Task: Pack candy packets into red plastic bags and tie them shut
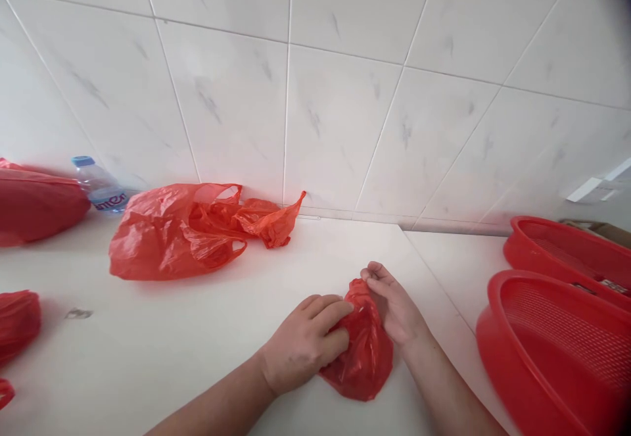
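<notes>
A small red plastic bag (362,357) lies on the white counter (197,337) just in front of me. My left hand (305,340) rests on its left side, fingers curled and pressing into the plastic. My right hand (394,308) grips the bag's top right edge, fingertips pinched on the plastic near the bag's upper end. What the bag holds is hidden.
A larger crumpled red bag (182,229) lies by the tiled wall, a water bottle (98,186) beside it. More red bags (34,202) sit at the left edge. Two red plastic strainer baskets (557,350) stand at the right.
</notes>
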`<state>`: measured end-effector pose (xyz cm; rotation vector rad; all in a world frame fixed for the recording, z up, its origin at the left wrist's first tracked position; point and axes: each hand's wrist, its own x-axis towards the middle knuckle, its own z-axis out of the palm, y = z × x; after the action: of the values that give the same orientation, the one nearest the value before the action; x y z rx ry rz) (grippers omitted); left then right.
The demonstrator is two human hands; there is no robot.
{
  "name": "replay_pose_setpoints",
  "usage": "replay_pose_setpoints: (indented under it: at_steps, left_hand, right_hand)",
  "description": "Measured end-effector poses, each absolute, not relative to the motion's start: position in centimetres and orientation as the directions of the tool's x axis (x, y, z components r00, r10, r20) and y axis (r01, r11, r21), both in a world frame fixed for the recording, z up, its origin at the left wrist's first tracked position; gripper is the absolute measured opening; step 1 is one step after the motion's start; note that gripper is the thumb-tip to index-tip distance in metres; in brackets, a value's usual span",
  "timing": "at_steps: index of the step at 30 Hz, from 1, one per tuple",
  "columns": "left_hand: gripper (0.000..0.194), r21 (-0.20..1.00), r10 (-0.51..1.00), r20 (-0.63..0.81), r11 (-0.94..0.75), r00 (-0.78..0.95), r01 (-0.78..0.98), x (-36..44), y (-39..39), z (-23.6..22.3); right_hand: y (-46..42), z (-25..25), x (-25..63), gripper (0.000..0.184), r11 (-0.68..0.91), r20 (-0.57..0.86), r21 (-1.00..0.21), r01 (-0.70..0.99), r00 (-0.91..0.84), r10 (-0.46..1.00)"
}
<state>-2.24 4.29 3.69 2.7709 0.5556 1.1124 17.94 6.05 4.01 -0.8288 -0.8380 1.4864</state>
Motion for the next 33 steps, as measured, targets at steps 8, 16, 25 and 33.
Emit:
replay_pose_setpoints:
  at_steps: [8,16,25,33]
  left_hand:
    - [0.017,0.164,0.227,0.812,-0.973,0.538,0.164,-1.2,2.5,4.3]
    - [0.021,0.111,0.128,0.85,-0.992,0.51,0.065,-0.3,0.2,4.7]
    - [0.091,0.31,0.549,0.53,-0.835,0.646,0.455,0.9,2.9,2.1]
    - [0.022,0.375,0.695,0.304,-0.716,0.651,0.589,-4.0,1.4,4.8]
  right_hand:
    - [8.2,2.0,20.8,0.011,0.145,0.205,-0.96,0.238,0.252,0.946]
    - [8.5,0.7,20.5,0.013,0.19,0.347,-0.819,0.541,0.204,0.915]
    - [8.8,-0.5,21.8,0.036,0.094,0.197,-0.84,0.534,0.14,0.97]
    - [9.3,-1.6,23.2,0.046,-0.114,-0.008,-0.86,0.497,0.21,0.978]
